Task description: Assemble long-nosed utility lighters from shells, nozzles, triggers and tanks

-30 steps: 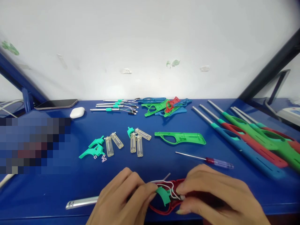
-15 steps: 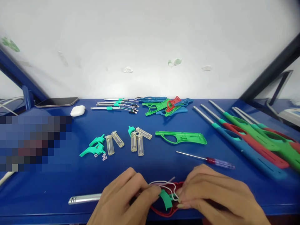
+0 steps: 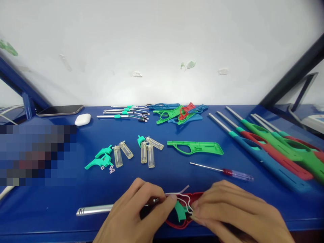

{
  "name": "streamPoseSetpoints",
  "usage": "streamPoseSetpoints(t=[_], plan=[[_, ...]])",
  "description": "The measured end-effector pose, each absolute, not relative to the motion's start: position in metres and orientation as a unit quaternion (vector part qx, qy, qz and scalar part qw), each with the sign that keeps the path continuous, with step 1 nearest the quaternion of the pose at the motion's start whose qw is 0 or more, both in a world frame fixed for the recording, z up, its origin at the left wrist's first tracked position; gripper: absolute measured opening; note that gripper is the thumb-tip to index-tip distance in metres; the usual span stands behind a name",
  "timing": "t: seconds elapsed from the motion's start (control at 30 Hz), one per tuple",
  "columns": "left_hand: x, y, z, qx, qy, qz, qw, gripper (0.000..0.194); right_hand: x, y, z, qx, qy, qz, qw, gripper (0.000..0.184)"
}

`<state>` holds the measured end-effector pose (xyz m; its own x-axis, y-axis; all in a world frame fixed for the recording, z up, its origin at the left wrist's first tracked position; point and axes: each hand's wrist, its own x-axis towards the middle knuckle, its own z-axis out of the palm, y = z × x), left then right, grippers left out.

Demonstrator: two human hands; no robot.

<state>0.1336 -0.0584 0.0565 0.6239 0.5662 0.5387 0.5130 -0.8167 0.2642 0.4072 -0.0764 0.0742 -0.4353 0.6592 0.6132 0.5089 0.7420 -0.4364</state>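
At the table's front edge lies an open red lighter shell, partly covered by both hands. My left hand is closed on its neck, with the thumb pressing by the teal trigger inside. A silver metal tube sticks out to the left from beneath that hand. White wires loop over the shell between my hands. The fingertips of my right hand pinch together where these wires end, over the shell's handle; what lies beneath them is hidden.
Beyond my hands lie a screwdriver, a green shell half, clear fuel tanks and teal triggers. Several whole lighters rest at right. Farther back are metal tubes with wires, coloured shells, a white case and a phone.
Both hands keep their hold. The shell and tube have shifted slightly up and right in the picture, and my left thumb has moved a little up by the wires.
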Motion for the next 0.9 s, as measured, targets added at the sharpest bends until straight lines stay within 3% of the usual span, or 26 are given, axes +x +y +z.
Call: streamPoseSetpoints(t=[0.43,0.9], plan=[[0.1317,-0.0593,0.0493,0.886,0.308,0.342,0.061,0.033,0.4082,-0.0762,0.0784,-0.349,-0.840,0.075,0.409,0.030],[0.1385,-0.0610,0.0485,0.870,0.334,0.356,0.071,0.027,0.4060,-0.0766,0.0796,-0.361,-0.831,0.098,0.413,0.021]])
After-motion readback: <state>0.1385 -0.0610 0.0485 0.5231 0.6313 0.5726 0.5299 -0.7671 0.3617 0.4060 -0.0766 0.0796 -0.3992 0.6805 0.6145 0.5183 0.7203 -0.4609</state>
